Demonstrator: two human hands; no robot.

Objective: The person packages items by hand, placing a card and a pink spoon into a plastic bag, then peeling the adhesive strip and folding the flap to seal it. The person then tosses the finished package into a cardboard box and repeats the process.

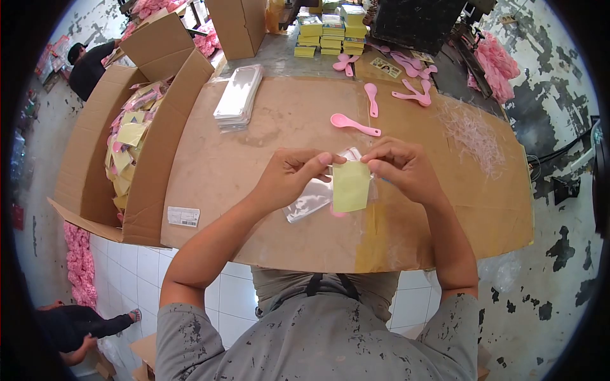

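Both my hands pinch the top edge of a small clear packet with a pale yellow card [351, 188], one hand at each upper corner. My left hand [298, 171] has thumb and forefinger together at the left corner. At the right corner, the fingertips of my right hand [403, 166] are closed the same way. A bit of pink shows under the card's lower edge; I cannot tell what it belongs to. Beneath and to the left lies a clear plastic bag [310, 202]. Beyond my hands are a pink measuring spoon [354, 124] and another pink spoon [372, 100].
A large carton [171, 133] full of packed yellow cards stands left. Stacked clear bags [238, 95] lie on the cardboard tabletop [210, 171]. Farther back are card stacks [332, 32] and more pink spoons [416, 95]. Plastic strips [473, 136] are heaped right. Two other people are at left.
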